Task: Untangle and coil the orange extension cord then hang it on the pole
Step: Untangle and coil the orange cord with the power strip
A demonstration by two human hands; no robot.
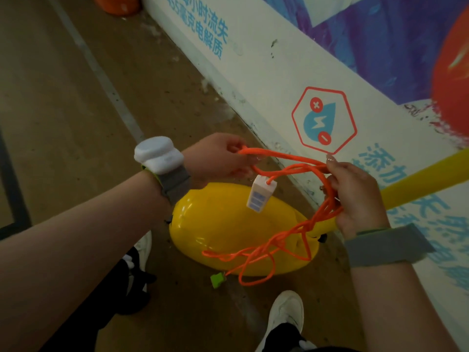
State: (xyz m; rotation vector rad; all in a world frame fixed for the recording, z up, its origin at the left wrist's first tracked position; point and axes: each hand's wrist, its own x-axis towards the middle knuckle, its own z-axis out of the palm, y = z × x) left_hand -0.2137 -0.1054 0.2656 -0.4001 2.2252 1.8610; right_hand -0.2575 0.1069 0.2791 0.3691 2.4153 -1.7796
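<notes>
- My left hand (220, 158) pinches one loop of the orange extension cord (286, 161) between thumb and fingertips. My right hand (355, 196) grips a bunch of strands, fingers curled round them.
- The cord spans between both hands. Below the right hand it drops into a knotted snarl that hangs in front of the yellow base (203, 224).
- The white socket block (261, 196) dangles just under the left hand. The green plug (217, 279) hangs lowest, near the floor (76, 97); I cannot tell if it touches.
- Handling, my guess: the cord is thin, limp and light, holds no shape and snags on itself. The block is the only real weight and will likely swing.
- Best hold, I judge: start at a free end, probably the block, and feed even loops into the right hand.
- The yellow pole (418, 179) slants up just behind my right hand, so the hanging place is close.
- Around me: the printed wall (253, 72) right behind the pole, and my white shoes (286, 311) below.
- In the way: crossed loops in the snarl. The base under the dangling strands could catch the plug.
</notes>
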